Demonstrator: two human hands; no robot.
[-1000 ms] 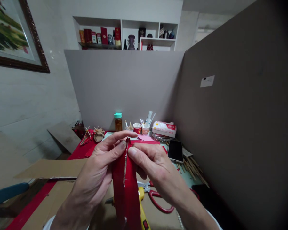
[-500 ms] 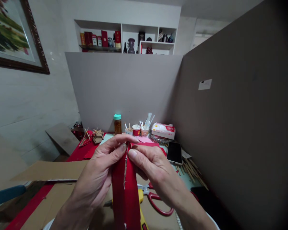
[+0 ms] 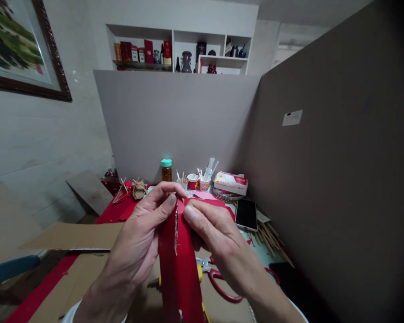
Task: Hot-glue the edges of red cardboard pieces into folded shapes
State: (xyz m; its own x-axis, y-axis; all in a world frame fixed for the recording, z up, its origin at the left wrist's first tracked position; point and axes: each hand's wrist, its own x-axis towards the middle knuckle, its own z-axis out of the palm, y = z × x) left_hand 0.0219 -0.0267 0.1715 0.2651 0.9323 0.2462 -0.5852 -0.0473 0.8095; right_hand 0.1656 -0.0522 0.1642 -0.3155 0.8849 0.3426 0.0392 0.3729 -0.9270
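Observation:
Both hands hold a long red cardboard piece upright in front of me, with a torn, pale seam running down from its top. My left hand pinches the upper left edge between thumb and fingers. On the other side, my right hand grips the upper right edge, its thumb close to the seam. Behind the piece, red-handled scissors lie on brown cardboard. A yellow tool with a dark tip is mostly hidden by the red piece, and its kind is unclear.
Behind the hands stand a jar with a teal lid, paper cups and a tissue pack. A phone and thin sticks lie at right. Cardboard lies at left; grey partitions enclose the table.
The seam's two sides stand slightly further apart at the top, with my right thumb a little farther from my left. The view has shifted slightly.

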